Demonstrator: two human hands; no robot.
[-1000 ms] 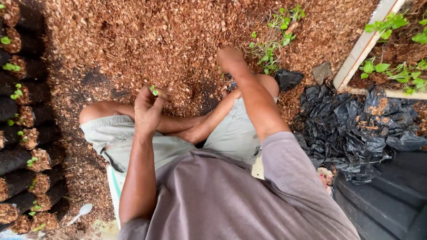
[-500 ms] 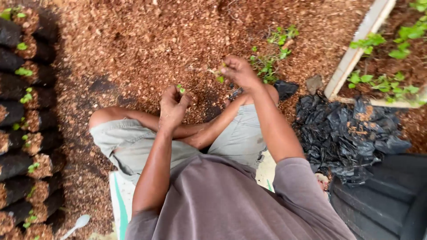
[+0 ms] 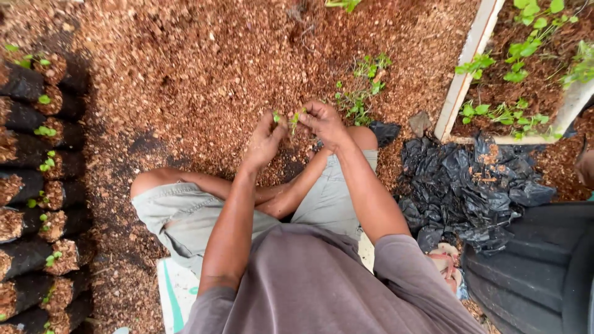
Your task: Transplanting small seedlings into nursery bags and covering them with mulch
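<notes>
I sit cross-legged on ground covered in brown wood-chip mulch (image 3: pixel 204 55). My left hand (image 3: pixel 265 139) pinches a tiny green seedling (image 3: pixel 276 117) between thumb and fingers. My right hand (image 3: pixel 322 122) holds another small seedling (image 3: pixel 294 119) with thin roots. The two hands are raised close together in front of my knees, their fingertips almost touching. A loose bunch of pulled green seedlings (image 3: pixel 362 89) lies on the mulch just beyond my right hand.
Rows of black grow bags (image 3: pixel 34 179) filled with mulch, most with a small sprout, stand along the left. A heap of empty black plastic bags (image 3: pixel 470 185) lies on the right. A white-framed seedbed (image 3: pixel 470 59) with green plants is at the upper right.
My right hand came back from the seedling bunch with a seedling and moved left. My left hand rose to meet it. The camera view shifted slightly.
</notes>
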